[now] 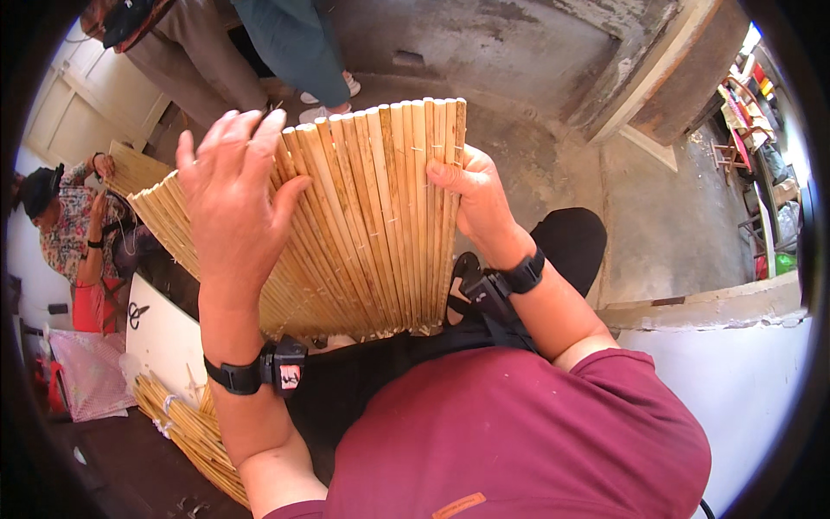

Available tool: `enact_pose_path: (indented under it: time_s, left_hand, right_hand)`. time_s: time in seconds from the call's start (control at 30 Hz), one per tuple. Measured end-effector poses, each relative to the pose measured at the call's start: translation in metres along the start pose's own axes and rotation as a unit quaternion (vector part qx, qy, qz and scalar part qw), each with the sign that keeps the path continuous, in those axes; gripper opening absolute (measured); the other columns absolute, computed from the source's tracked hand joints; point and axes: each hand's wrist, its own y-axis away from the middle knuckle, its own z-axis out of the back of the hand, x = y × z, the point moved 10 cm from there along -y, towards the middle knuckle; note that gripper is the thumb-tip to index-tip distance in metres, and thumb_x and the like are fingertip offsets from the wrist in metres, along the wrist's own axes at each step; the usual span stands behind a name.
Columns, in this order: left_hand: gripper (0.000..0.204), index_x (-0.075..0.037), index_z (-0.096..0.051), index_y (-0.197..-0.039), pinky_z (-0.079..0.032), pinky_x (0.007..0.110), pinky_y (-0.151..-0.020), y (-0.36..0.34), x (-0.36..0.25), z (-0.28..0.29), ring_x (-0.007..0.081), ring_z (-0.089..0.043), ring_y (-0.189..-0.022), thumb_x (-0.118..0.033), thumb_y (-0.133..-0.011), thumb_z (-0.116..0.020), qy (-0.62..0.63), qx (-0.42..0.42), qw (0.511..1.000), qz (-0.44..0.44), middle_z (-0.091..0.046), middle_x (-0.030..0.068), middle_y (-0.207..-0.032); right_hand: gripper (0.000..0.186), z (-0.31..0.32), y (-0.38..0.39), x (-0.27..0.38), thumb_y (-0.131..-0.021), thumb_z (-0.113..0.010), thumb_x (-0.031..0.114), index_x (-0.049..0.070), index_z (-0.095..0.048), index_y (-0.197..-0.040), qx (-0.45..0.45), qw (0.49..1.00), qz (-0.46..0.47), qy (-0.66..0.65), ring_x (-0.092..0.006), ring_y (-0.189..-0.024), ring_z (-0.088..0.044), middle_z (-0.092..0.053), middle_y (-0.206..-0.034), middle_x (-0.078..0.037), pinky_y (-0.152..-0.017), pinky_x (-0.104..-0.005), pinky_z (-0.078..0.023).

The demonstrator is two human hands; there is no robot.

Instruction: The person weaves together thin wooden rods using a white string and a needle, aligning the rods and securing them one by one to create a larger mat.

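Shirt: plain maroon cloth shirt (pixel 519 424) on the worker's torso, below the fingers of both hands.
Slatted mat: pale yellow mat of thin round wooden-looking rods, joined by small whitish ties (pixel 363 225); it lies between the two hands, passes behind the left fingers and runs down below them toward the lap.
Right hand: (pixel 478 195) clamped on the mat's right edge, thumb on the near face, the other fingers hidden behind.
Left hand: (pixel 229 190) fingers spread over the near face by the top ends, thumb well apart; I cannot tell how firmly they press.
Step in hand: apparently steadying the mat and handling its upper right part.
Next move: likely calls for the right pinch to hold firm while the left fingers feel along the rods without skewing them.
Surface: smooth white board (pixel 164 333) below and left of the left fingers, with a black looped tool (pixel 136 314) on it; a tied bundle of thin yellow sticks (pixel 190 432) nearer the body.
Room: worn grey concrete floor (pixel 666 233) right of the right fingers; stained grey plaster wall (pixel 484 52) beyond both hands.
Company: a co-worker in a patterned shirt (pixel 65 225), left of the left fingers.
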Motion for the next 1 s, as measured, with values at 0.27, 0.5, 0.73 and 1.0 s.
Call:
enact_pose_path:
  time_s: [0.27, 0.5, 0.73, 1.0]
  left_hand:
    - [0.040, -0.010, -0.060, -0.107, -0.048, 0.040, -0.078, 0.014, -0.025, -0.112, 0.0282, -0.062, -0.089, -0.024, -0.072, -0.074, 0.187, 0.161, 0.969, -0.012, -0.066, 0.0086, -0.096]
    - [0.023, -0.009, -0.064, -0.091, -0.048, 0.042, -0.063, 0.055, -0.028, -0.189, 0.0335, -0.062, -0.076, -0.022, -0.074, -0.073, 0.222, 0.217, 0.949, 0.060, -0.065, 0.0121, -0.081]
    - [0.024, -0.014, -0.064, -0.094, -0.048, 0.045, -0.065, 0.073, -0.010, -0.243, 0.0341, -0.063, -0.077, -0.032, -0.079, -0.068, 0.205, 0.286, 0.925, 0.142, -0.066, 0.0127, -0.077]
    - [0.027, -0.015, -0.065, -0.101, -0.049, 0.044, -0.071, 0.068, -0.011, -0.251, 0.0324, -0.064, -0.085, -0.031, -0.080, -0.068, 0.229, 0.331, 0.901, 0.163, -0.068, 0.0093, -0.083]
  right_hand:
    - [0.033, 0.066, -0.014, -0.095, -0.082, -0.066, 0.008, -0.003, -0.059, -0.113, -0.001, 0.999, -0.041, 0.020, -0.0131, -0.093, -0.060, -0.065, -0.104, -0.006, -0.085, -0.0279, -0.048]
    - [0.037, 0.117, -0.025, -0.144, -0.079, -0.071, 0.013, 0.000, -0.059, -0.111, -0.012, 0.977, -0.073, 0.199, -0.0155, -0.096, -0.059, -0.065, -0.105, -0.006, -0.086, -0.0293, -0.046]
    - [0.060, 0.115, -0.020, -0.106, -0.071, -0.076, 0.016, 0.007, -0.049, -0.124, -0.181, 0.784, 0.144, 0.576, -0.0289, -0.117, -0.048, -0.054, -0.123, -0.012, -0.099, -0.0397, -0.036]
    - [0.044, 0.086, -0.004, -0.060, -0.069, -0.073, 0.010, 0.011, -0.055, -0.109, -0.186, 0.680, 0.285, 0.650, -0.0280, -0.107, -0.052, -0.059, -0.110, -0.008, -0.091, -0.0397, -0.039]
